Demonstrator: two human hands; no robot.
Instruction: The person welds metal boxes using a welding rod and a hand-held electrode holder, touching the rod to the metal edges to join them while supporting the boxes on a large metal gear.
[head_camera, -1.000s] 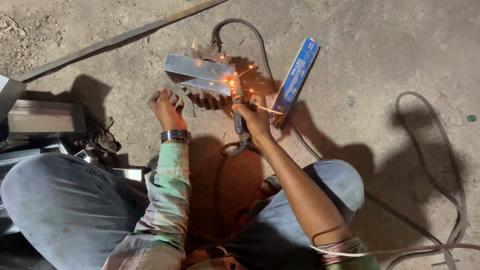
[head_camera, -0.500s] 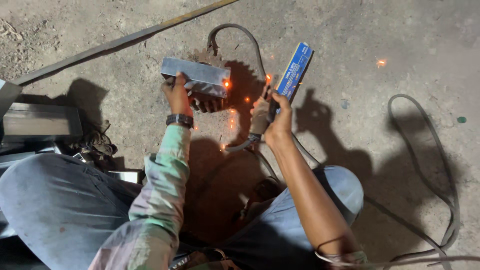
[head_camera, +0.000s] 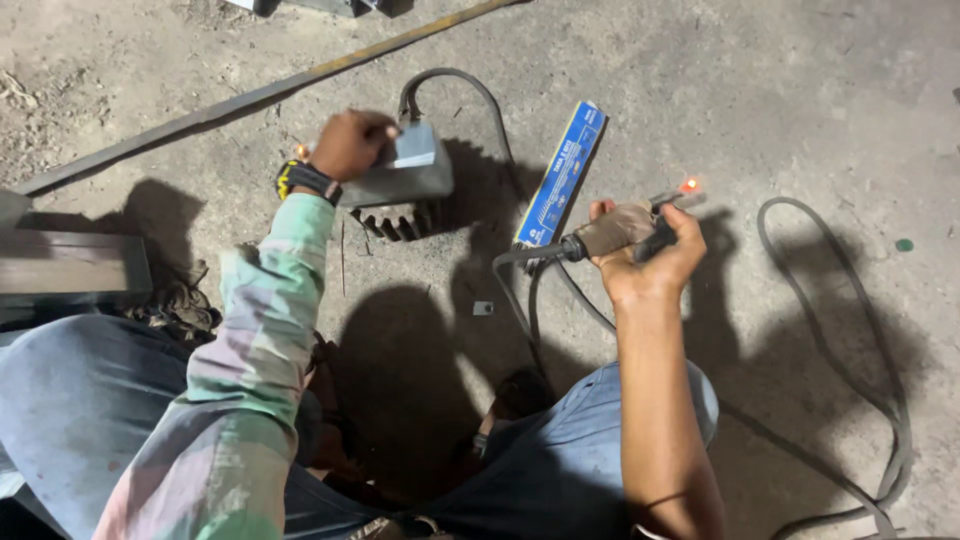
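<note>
Left hand (head_camera: 350, 143) clamps the steel tube piece (head_camera: 405, 170) at its near end — likely heavy, stiff, hot at the seam. Right hand (head_camera: 650, 262) grips the electrode holder (head_camera: 615, 230) — tip glowing.

The floor (head_camera: 820, 90) is rough, dusty grey concrete, lit hard from above so dark shadows fall across the lower middle of the frame. A long thin metal bar (head_camera: 270, 90) runs diagonally across the upper left. Dark metal sections (head_camera: 60, 265) lie at the left edge. A black cable (head_camera: 850, 330) loops at the right.
</note>
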